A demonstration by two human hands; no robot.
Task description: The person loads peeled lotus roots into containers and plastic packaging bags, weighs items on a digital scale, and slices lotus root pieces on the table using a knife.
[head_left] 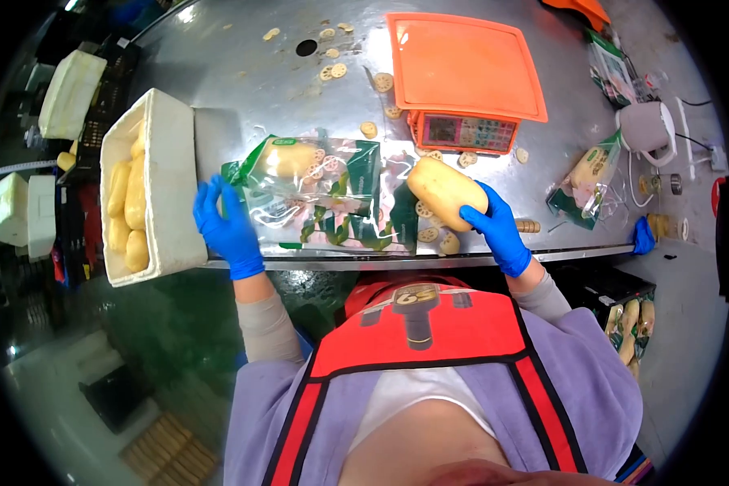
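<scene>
Right now, the right hand (500,235), in a blue glove, is closed around the right-hand end of a whole lotus root (445,191), its thumb lying along the near side. The root is tilted, its free end pointing away to the left, just beside the printed packing bags (320,223) and in front of the orange digital scale (471,69). The left hand (227,229), also in a blue glove, is well apart from the right; its fingers are spread and it holds nothing visible, near the bags and just beside the white foam box (180,194). More whole lotus roots (135,193) lie inside that box. The bags overlap on the steel table (239,53), and a pale root shape shows at the far left of the pile, though whether it is real or printed I cannot tell. Lotus root slices (383,82) are scattered around the scale, some beyond it to the left, others near the held root. Farther right, a filled lotus root bag (589,178) lies near a pale, handled container (648,126).
</scene>
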